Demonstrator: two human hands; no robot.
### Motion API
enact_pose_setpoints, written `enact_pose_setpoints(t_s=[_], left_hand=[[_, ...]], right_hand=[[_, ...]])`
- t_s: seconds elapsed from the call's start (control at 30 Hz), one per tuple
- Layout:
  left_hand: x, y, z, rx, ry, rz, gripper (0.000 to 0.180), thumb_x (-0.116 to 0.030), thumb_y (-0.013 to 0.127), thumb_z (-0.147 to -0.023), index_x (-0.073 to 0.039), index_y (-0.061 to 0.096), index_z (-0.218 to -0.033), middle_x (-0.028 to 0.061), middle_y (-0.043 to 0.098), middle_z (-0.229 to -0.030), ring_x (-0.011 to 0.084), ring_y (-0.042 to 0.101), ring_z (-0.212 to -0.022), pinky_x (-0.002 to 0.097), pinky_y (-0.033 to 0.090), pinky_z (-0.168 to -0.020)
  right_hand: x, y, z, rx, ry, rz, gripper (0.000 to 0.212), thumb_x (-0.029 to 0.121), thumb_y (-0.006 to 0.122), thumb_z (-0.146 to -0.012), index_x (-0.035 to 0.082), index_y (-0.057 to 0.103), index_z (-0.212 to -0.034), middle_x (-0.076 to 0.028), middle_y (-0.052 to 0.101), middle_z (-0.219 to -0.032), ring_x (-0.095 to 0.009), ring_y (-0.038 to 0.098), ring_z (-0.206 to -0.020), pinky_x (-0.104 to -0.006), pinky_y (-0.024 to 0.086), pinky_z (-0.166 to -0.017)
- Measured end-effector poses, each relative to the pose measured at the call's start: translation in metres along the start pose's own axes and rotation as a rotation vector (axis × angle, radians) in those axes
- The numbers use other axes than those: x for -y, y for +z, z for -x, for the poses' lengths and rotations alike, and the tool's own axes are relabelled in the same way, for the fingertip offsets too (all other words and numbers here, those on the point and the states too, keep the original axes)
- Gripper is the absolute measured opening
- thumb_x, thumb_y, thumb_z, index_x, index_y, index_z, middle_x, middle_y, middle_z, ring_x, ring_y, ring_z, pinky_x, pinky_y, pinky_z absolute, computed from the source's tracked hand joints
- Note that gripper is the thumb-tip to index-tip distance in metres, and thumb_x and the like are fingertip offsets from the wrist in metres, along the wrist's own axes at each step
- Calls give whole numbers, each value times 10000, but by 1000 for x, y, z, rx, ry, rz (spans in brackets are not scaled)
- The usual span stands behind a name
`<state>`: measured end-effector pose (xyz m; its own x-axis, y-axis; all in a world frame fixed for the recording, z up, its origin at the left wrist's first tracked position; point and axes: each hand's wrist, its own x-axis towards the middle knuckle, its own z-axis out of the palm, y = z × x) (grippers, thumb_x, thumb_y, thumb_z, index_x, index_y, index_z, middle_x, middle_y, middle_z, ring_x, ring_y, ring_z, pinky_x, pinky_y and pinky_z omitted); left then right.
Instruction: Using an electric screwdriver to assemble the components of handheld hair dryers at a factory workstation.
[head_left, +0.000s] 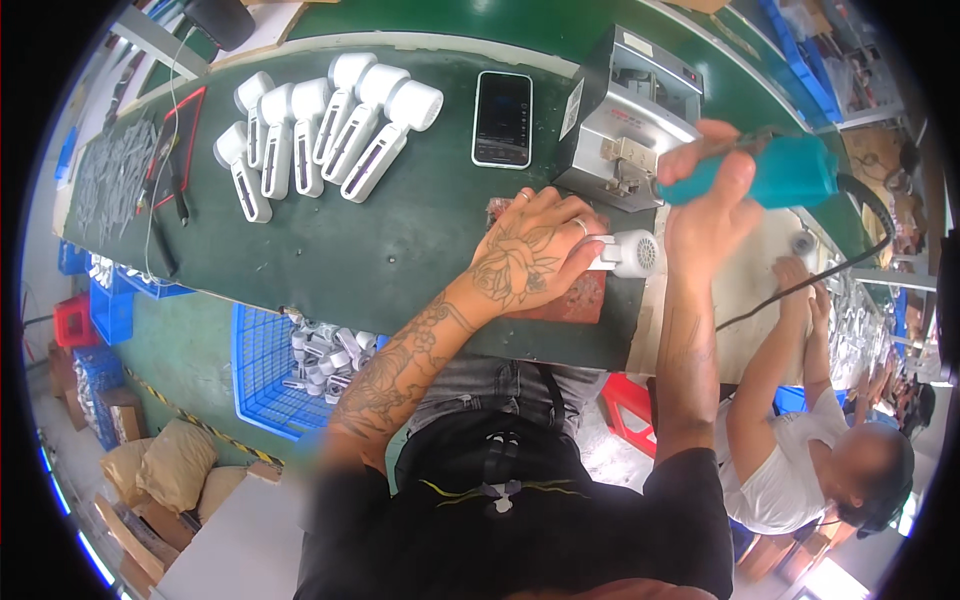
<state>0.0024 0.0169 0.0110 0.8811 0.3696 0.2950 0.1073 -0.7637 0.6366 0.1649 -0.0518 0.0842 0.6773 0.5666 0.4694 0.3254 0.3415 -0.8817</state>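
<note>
My left hand (535, 250) is closed over a white handheld fan (635, 254), holding it down on a reddish-brown pad (570, 303). The fan's round grilled head sticks out to the right of my fingers; its handle is mostly hidden under them. My right hand (708, 200) is wrapped round a teal electric screwdriver (775, 172) with a black cord. The screwdriver lies roughly level, its front end beside the silver screw feeder (625, 125). Its tip is hard to make out there.
Several white fans (375, 150) lie in a group at the far left of the green bench (400, 250). Behind my left hand is a phone (502, 118). A blue crate (270, 375) of white parts stands below the bench edge. A co-worker (790, 460) sits at the right.
</note>
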Motion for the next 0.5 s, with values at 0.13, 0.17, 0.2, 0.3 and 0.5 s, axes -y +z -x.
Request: enact_pose_setpoints(t_s=[0.13,0.17,0.2,0.3,0.5], left_hand=[[1,2,0,-5,25,18,254,-296,613,-969,-138,700,-1148,12,650,-1138,259,574,-1040,463,408,-979],[2,3,1,-9,22,14,254,-296,613,-969,-138,700,-1148,12,650,-1138,259,574,-1040,463,408,-979],[2,3,0,-26,34,6,250,-294,616,-966,-139,704,-1141,12,650,-1136,257,574,-1037,460,410,-974],[-1,1,-1,-33,49,-8,239,-288,628,-959,-138,711,-1126,12,651,-1131,252,576,-1028,446,415,-960],[1,1,-2,-27,42,2,230,-280,650,-945,-141,717,-1116,11,657,-1123,250,578,-1017,418,424,-928]], right_hand=[[-22,7,-11,-40,-93,-51,384,371,588,-1045,-12,601,-1034,-49,588,-692,-148,596,-618,-278,455,-574],[-25,7,-9,-7,-103,-24,422,393,555,-1054,-29,582,-1046,-68,578,-717,-179,594,-657,-306,469,-604],[-27,7,-8,25,-112,5,462,414,522,-1064,-45,562,-1057,-87,568,-741,-210,593,-696,-334,482,-634],[-28,4,-9,30,-88,13,439,402,531,-1059,-35,570,-1044,-86,572,-732,-203,596,-680,-332,484,-625],[-21,6,-6,57,-3,24,439,412,537,-1056,-25,582,-1043,-80,576,-721,-191,580,-637,-331,477,-595]])
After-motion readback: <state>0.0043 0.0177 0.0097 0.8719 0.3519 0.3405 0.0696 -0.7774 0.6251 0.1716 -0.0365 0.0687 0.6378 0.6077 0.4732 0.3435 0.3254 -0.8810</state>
